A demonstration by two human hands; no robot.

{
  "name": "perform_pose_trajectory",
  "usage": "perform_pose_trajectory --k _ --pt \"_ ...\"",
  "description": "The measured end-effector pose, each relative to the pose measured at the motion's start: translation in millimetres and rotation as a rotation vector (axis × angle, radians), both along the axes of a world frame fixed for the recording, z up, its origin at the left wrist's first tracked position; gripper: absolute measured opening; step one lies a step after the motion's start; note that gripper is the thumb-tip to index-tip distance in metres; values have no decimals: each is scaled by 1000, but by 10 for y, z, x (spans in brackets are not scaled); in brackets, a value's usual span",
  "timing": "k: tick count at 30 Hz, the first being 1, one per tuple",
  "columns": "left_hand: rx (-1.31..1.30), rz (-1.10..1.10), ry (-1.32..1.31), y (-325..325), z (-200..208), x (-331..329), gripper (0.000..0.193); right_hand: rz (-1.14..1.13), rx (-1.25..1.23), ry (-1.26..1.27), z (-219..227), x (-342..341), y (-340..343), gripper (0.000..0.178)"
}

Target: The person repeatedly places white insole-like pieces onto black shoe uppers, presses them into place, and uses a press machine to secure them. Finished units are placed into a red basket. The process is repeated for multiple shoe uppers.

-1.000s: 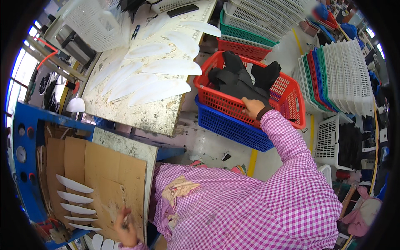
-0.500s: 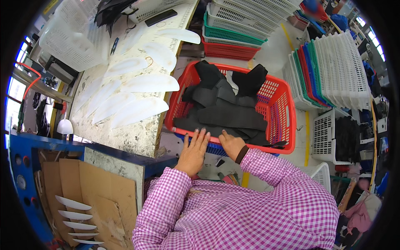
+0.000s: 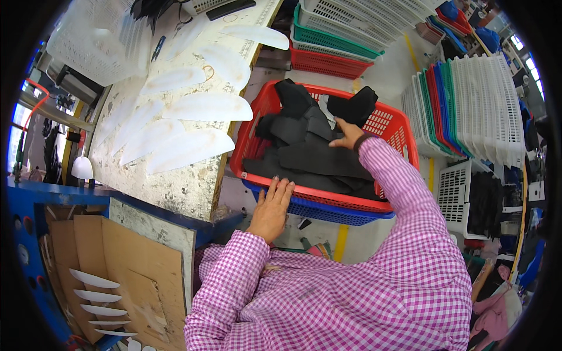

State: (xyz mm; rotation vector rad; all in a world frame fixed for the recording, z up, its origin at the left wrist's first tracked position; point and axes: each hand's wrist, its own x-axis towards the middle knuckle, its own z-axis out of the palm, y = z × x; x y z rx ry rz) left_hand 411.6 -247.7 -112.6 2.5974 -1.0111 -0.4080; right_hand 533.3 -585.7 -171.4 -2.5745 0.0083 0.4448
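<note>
- My left hand (image 3: 271, 206) rests flat on the near rim of the red slotted plastic basket (image 3: 398, 130), fingers (image 3: 283, 190) spread apart and gripping nothing, as far as I can see.
- My right hand (image 3: 346, 134) reaches into the basket and lies on the pile of black fabric pieces (image 3: 316, 155); its fingers look close together on the top piece, though I cannot tell whether they pinch it.
- I judge the step in hand to be sorting through or picking from the pile; a clean lift would call for closing the fingers on one piece while my left hand steadies the rim.
- The red basket sits on a blue plastic basket (image 3: 328, 212), just beside the right edge of the worn grey tabletop (image 3: 187, 187).
- White leaf-shaped flat pieces (image 3: 187, 149) lie across the tabletop, clear of my reach.
- Stacks of white, green and red crates (image 3: 351, 29) stand beyond the basket; the pieces overlap, so one may drag another along.
</note>
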Motion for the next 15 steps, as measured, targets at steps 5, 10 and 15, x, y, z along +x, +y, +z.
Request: perform_pose_trajectory --k 5,10,15 --pt "-53 3 21 53 -52 -80 82 -153 -10 284 -826 257 103 116" --pt "-128 10 43 89 -30 -168 75 -203 -217 243 -1008 15 344 117" --pt "-157 -22 140 145 90 -394 71 -113 -251 268 -968 -334 341 121"
